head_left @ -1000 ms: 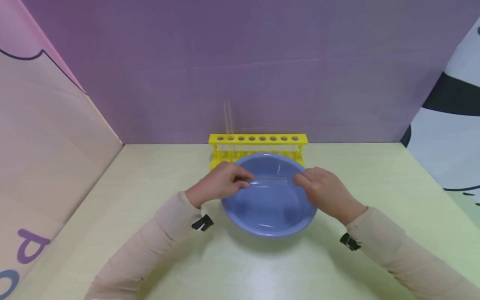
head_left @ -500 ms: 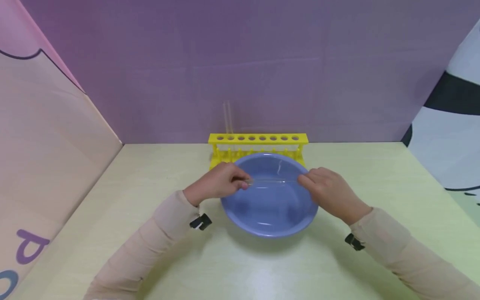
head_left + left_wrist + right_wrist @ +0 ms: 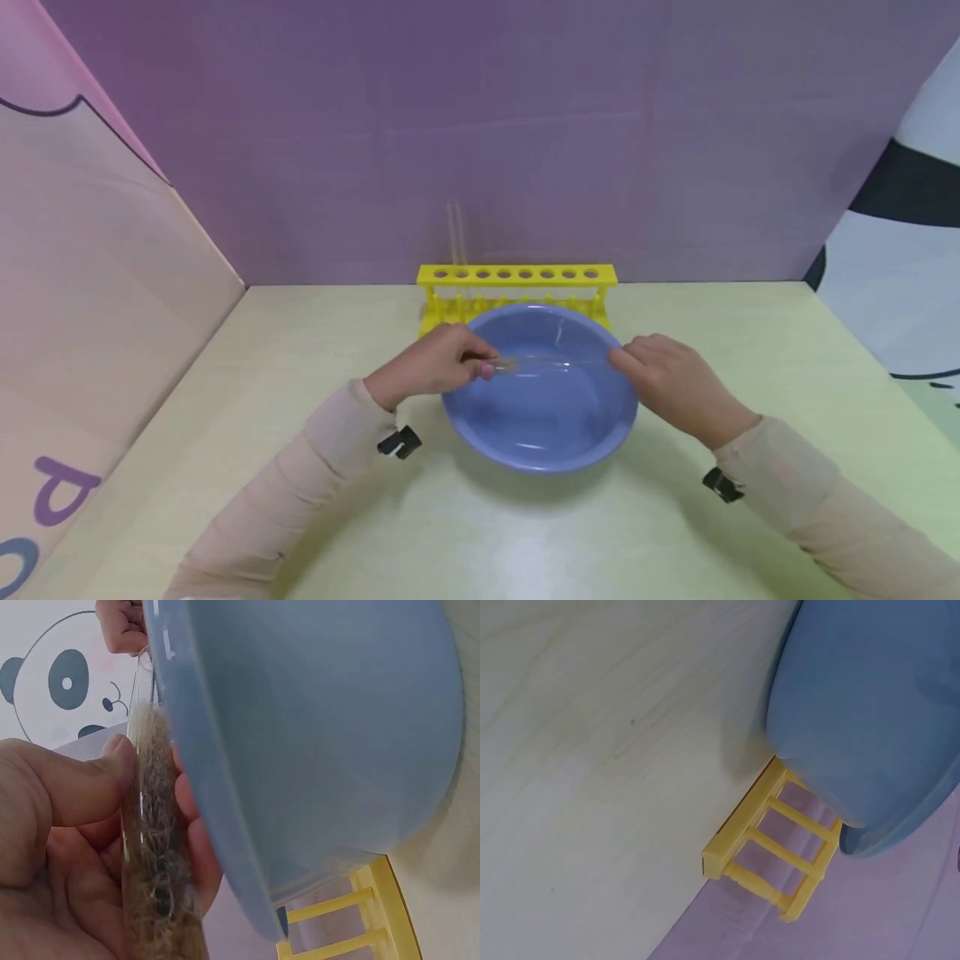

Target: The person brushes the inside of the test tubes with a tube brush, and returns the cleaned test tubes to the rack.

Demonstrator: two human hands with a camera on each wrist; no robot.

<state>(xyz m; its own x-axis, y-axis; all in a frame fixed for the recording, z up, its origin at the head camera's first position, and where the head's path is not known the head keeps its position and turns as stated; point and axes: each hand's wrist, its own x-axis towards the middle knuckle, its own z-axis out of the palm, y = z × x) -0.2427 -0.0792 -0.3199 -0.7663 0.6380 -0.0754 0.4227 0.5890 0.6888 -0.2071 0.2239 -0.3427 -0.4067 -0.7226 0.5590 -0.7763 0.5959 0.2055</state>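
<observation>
My left hand (image 3: 438, 362) grips a clear glass test tube (image 3: 135, 859) held level over the blue basin (image 3: 540, 429). Inside the tube is a test tube brush (image 3: 154, 750) with pale and brown bristles and a thin twisted wire. Bristles show just beyond the left fingertips in the head view. My right hand (image 3: 671, 379), fingers curled at the basin's right side, pinches the wire end of the brush; its exact grip is hidden. Behind the basin stands a yellow test tube rack (image 3: 517, 276), with another clear test tube (image 3: 456, 233) upright near its left end.
The basin hides part of the rack's base. A pale tabletop (image 3: 315, 333) lies under everything. A purple backdrop (image 3: 525, 142) rises right behind the rack, and printed panels flank the table on both sides.
My right hand has moved rightward, away from the left. The brush bristles have slid right inside the tube and now show past the left fingers. Basin and rack stay put.
</observation>
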